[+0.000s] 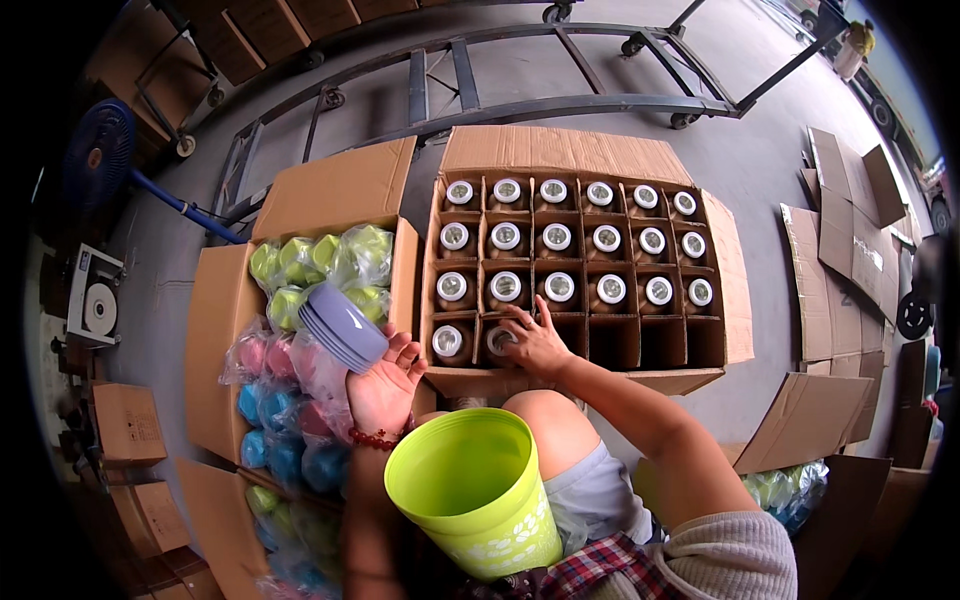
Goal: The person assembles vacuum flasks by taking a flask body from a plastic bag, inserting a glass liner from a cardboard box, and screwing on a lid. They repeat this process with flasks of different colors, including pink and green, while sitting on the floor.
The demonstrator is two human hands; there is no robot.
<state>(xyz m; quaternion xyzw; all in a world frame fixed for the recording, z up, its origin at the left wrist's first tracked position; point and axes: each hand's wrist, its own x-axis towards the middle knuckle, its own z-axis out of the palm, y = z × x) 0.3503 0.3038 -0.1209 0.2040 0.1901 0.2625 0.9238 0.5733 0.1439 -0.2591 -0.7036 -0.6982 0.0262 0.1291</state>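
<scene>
My left hand (385,385) holds a stack of pale purple lids (343,326), palm up, over the left box. My right hand (535,343) reaches into a divided cardboard box (578,270) and rests on a brown jar (499,342) in the near row. Most cells hold brown jars with white-and-silver tops (556,237); three cells at the near right stand unfilled. A lime-green plastic bucket (477,492) sits between my knees, its mouth tilted toward me.
An open carton (225,330) on my left holds bagged green, pink and blue plastic items. Flattened cartons (850,260) lie to the right. A metal cart frame (520,90) stands beyond the boxes, a blue fan (100,150) at far left.
</scene>
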